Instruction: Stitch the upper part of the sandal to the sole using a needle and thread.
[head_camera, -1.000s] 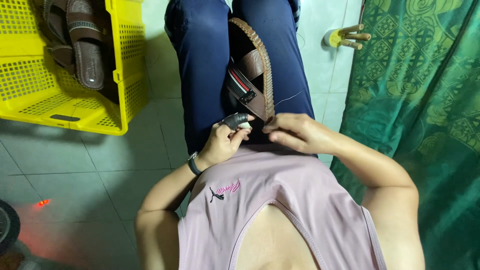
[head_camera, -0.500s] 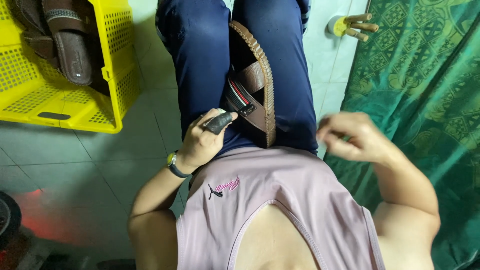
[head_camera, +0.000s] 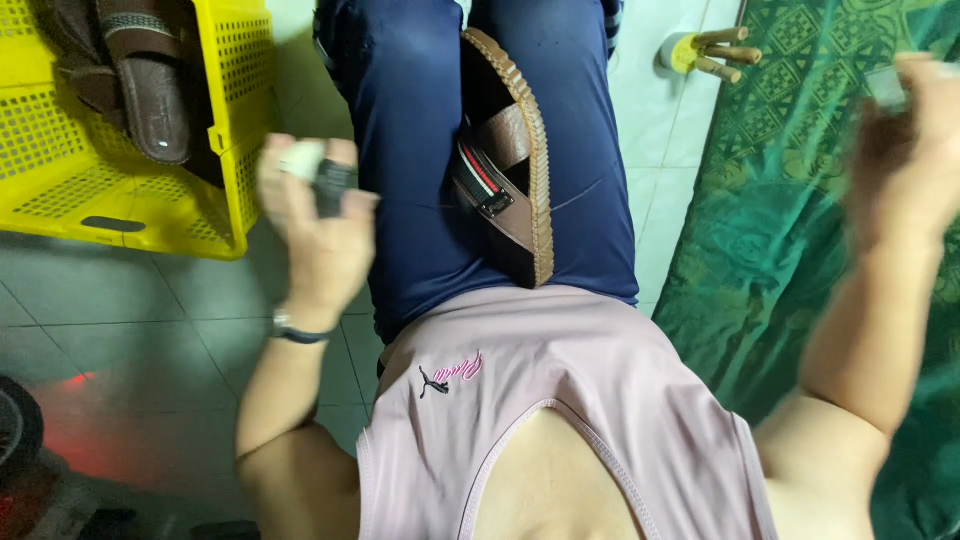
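Note:
A brown sandal (head_camera: 510, 170) with a woven edge and a striped strap lies on my lap, across blue trousers (head_camera: 410, 150). My left hand (head_camera: 315, 225), with a watch on its wrist, is raised off the lap to the left of the sandal and grips a small dark tool (head_camera: 330, 180) with a white bit beside it. My right hand (head_camera: 915, 140) is lifted far out to the right over the green cloth and is blurred. Its fingers are curled, with a small pale piece (head_camera: 885, 85) at the fingertips. Neither hand touches the sandal.
A yellow plastic crate (head_camera: 120, 190) holding more brown sandals (head_camera: 150, 85) stands on the tiled floor at the left. A green patterned cloth (head_camera: 790, 220) hangs at the right. A yellow holder with wooden pegs (head_camera: 705, 50) lies at the top. A dark round object (head_camera: 15, 430) sits bottom left.
Both hands have left the sandal. The left one has lifted up and to the left with the dark tool. The right one has swung far out to the right and upward.

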